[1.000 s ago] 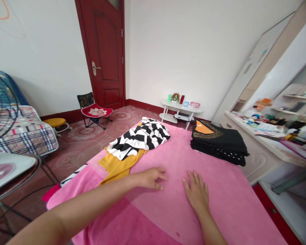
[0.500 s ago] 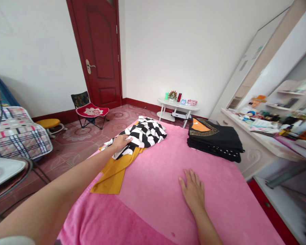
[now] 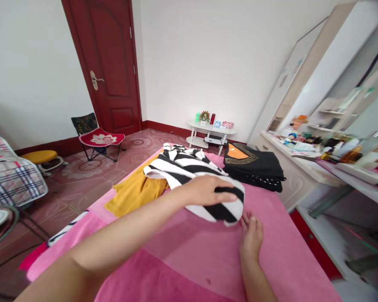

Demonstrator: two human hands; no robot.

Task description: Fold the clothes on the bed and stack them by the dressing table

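A black-and-white striped garment (image 3: 192,161) stretches over the bed-like surface, partly bunched at its far end. My left hand (image 3: 209,191) is closed on its near part, thumb underneath and fingers on top, lifting that edge off the pink cover. Close by the garment's right edge is my right hand (image 3: 251,237), with loosely curled fingers that do not visibly grip it; some fingertips are hard to make out. Left of and beneath the striped garment lies a mustard-yellow garment (image 3: 138,195).
Folded black clothes (image 3: 255,167) are stacked at the far right of the pink cover (image 3: 280,235). A dresser top (image 3: 305,157) crowded with bottles stands to the right. Beyond are a small white table (image 3: 211,128), a folding chair (image 3: 102,137) and a yellow stool (image 3: 39,156).
My left hand has pulled the striped garment rightward and nearer, spreading it out. My right hand has gone from lying flat to curled near the garment's edge. The view has turned slightly right.
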